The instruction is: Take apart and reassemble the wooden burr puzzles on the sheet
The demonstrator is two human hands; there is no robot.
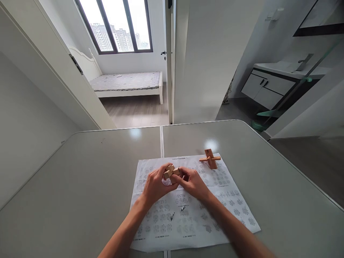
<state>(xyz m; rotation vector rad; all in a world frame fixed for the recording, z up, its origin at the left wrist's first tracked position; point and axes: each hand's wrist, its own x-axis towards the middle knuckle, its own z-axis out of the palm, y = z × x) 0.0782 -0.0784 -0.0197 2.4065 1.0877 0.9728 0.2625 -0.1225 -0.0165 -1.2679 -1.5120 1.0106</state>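
Note:
Between my two hands is a light wooden block puzzle [168, 173], made of several short square-ended pieces set at angles. My left hand [156, 186] grips it from the left, thumb below and fingers curled over the far side. From the right, my right hand [192, 182] pinches its near right part with thumb and fingers; the fingertips partly hide the pieces. Both hands are over a printed instruction sheet [185, 229] with rows of small puzzle drawings. A reddish-brown wooden cross-shaped puzzle [210, 158] rests on the sheet's far right corner, touched by neither hand.
The sheet lies on a grey table [80, 186] with a seam [162, 141] down its middle. Beyond the far edge are a doorway with a bed [126, 81] under a window, a white wall panel [206, 61], and a washbasin cabinet [268, 86] at right.

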